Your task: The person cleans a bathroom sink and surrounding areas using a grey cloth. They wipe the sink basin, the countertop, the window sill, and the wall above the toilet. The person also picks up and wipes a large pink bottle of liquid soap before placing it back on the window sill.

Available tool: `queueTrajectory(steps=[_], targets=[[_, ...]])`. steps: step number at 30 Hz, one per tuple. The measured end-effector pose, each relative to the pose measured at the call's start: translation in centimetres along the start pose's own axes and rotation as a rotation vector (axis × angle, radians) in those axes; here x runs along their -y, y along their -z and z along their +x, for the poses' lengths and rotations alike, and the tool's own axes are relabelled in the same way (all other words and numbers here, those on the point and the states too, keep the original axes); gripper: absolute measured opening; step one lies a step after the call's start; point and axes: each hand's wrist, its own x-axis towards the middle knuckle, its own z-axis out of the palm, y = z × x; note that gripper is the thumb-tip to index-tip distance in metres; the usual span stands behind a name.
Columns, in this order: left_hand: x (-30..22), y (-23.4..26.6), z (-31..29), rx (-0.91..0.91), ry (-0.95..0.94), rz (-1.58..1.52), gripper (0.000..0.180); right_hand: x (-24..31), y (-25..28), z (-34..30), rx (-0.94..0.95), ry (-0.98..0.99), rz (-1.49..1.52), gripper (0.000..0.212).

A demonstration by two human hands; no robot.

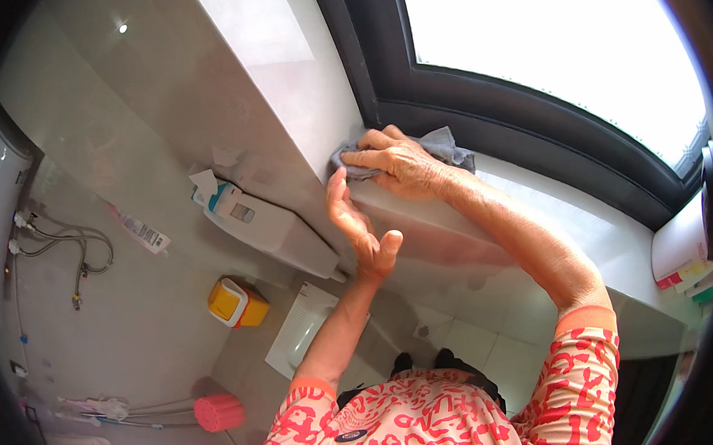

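Note:
My right hand (402, 165) presses a crumpled grey cloth (442, 145) onto the pale window sill (522, 185), in the corner where the sill meets the side wall. Its fingers are bent over the cloth, and part of the cloth sticks out behind the hand towards the dark window frame (518, 108). Below and left of it, my left hand (358, 229) is raised near the edge of the sill. Its fingers are stretched out and the thumb stands apart, with nothing held. Whether its fingertips touch the wall edge is hard to tell.
A white toilet cistern (277, 234) with a tissue pack (218, 195) on top hangs on the left wall. Below are a yellow bin (251, 308) and a squat toilet (286, 345). Boxes (680, 248) stand at the sill's right end. A pink brush head (219, 412) is lower left.

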Motion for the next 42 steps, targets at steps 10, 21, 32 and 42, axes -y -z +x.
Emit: queueTrajectory(steps=[10,21,32,42], targets=[[-1.0,2.7,-0.5,-0.042,-0.101,0.23,0.08,3.1,2.4,-5.0,0.148,0.179,0.125,0.049],[-1.8,6.1,6.3,0.018,0.228,0.383,0.092,5.3,7.1,-0.7,-0.36,-0.017,0.415,0.043],[4.3,6.5,7.2,0.072,0.112,0.411,0.09,8.9,0.0,14.0,-1.174,-0.119,0.257,0.071],[3.1,7.1,7.3,0.193,0.133,0.67,0.086,5.7,-3.1,11.8,-1.142,-0.535,0.186,0.052]])
